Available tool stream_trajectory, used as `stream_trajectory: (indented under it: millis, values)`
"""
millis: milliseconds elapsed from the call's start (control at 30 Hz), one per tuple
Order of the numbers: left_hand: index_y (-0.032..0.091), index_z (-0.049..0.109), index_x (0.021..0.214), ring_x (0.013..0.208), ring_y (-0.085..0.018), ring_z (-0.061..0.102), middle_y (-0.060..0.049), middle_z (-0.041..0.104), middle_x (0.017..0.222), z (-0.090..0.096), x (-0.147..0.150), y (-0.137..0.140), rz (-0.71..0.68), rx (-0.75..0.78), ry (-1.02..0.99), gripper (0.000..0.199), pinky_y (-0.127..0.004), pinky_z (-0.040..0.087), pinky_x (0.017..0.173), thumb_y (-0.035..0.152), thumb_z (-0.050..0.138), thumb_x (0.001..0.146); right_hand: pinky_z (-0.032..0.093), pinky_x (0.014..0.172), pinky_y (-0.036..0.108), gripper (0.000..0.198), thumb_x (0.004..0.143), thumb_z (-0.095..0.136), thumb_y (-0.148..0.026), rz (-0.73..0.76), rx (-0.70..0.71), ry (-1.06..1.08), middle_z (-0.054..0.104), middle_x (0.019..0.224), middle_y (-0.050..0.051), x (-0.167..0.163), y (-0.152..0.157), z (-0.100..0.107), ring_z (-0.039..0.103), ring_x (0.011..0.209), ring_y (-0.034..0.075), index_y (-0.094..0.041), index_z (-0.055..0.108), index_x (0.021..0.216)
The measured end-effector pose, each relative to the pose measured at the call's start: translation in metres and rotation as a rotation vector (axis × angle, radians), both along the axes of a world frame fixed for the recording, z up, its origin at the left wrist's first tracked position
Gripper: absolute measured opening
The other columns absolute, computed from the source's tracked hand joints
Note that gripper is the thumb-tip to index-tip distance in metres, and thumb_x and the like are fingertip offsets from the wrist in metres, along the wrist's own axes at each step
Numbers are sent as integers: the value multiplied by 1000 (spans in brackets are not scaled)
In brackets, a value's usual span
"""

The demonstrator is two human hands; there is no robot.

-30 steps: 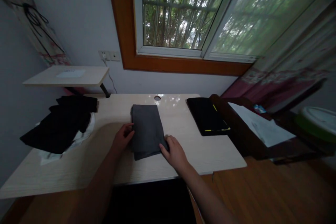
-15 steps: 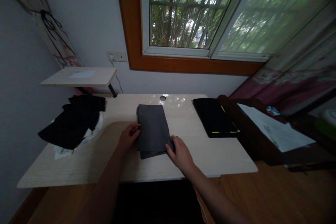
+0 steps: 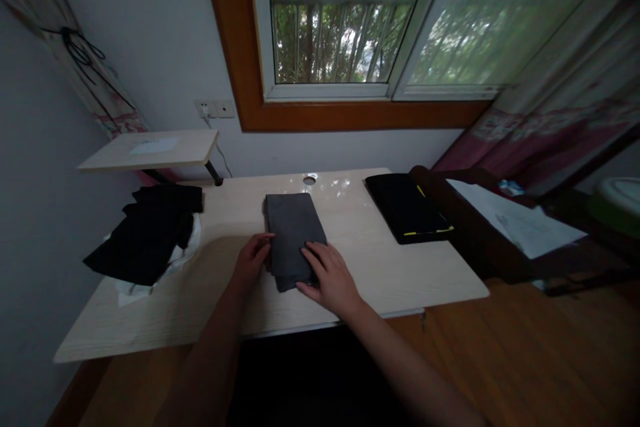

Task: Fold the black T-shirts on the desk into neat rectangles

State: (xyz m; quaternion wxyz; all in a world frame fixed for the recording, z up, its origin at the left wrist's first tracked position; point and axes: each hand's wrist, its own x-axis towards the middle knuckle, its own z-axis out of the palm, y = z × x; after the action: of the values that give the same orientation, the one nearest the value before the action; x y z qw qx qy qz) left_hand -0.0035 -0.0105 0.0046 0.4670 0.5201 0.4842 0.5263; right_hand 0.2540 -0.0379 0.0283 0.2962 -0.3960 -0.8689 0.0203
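A folded dark grey cloth garment (image 3: 293, 223) lies flat on the table in front of me, a narrow layer showing at its near end. My left hand (image 3: 253, 259) is at its left edge, the fingers curled and the thumb close to them, gripping the edge. On the garment's lower right part rests my right hand (image 3: 330, 277). Its fingers are apart and lie flat on the cloth, with the thumb near the front edge.
A heap of black and white cloth (image 3: 150, 233) lies on the left of the pale table (image 3: 200, 320), by a small raised shelf (image 3: 190, 147). To the right is a black folded item with yellow edging (image 3: 405, 207). A dark brown surface beyond holds a white sheet (image 3: 515, 220).
My right hand has moved from the garment's lower right corner up and inward onto its top. My left hand stays at the left edge. The view has shifted slightly.
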Motion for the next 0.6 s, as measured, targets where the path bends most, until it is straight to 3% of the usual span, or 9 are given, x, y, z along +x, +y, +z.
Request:
stream_trajectory:
  millis: [100, 200, 333, 433, 500, 600]
  values:
    - [22, 62, 124, 65, -13, 61, -1, 68, 88, 2, 0, -2, -30, 24, -86, 39, -24, 49, 58, 41, 63, 90, 33, 120, 56, 76, 86, 73, -43, -30, -31, -37, 51, 151, 15, -24, 1, 6, 46, 139, 33, -18, 45, 152]
    - [22, 59, 129, 81, -16, 66, -6, 71, 104, 4, -1, -6, -45, 37, -131, 44, -26, 52, 66, 40, 66, 89, 41, 113, 54, 74, 84, 77, -38, -73, -79, -60, 57, 145, 15, -39, 8, 10, 51, 131, 34, -17, 49, 149]
    - [23, 52, 137, 96, -21, 70, -11, 70, 119, 5, 1, -8, -63, 42, -143, 50, -34, 57, 79, 40, 64, 92, 52, 99, 51, 54, 84, 73, -22, -101, -171, 2, 69, 125, 14, -40, 23, 11, 59, 114, 33, -21, 61, 137]
    - [23, 46, 141, 98, -23, 72, -15, 67, 130, 4, 4, -7, -116, 87, -114, 52, -41, 57, 88, 40, 61, 94, 53, 97, 45, 35, 90, 61, -20, -154, -251, 261, 72, 113, 10, -26, 39, 13, 64, 106, 28, -23, 68, 125]
    - [23, 46, 140, 104, -24, 70, -16, 65, 134, 3, 6, -6, -134, 133, -48, 50, -42, 56, 91, 39, 61, 95, 53, 93, 41, 25, 95, 54, -28, -231, -321, 497, 74, 105, 9, -12, 50, 14, 66, 100, 26, -22, 72, 112]
    - [24, 51, 138, 109, -23, 68, -14, 65, 133, 4, 8, -6, -134, 182, 98, 46, -41, 54, 94, 37, 60, 95, 55, 84, 38, 34, 94, 53, -46, -394, -435, 874, 75, 94, 9, 17, 62, 10, 67, 91, 26, -17, 72, 96]
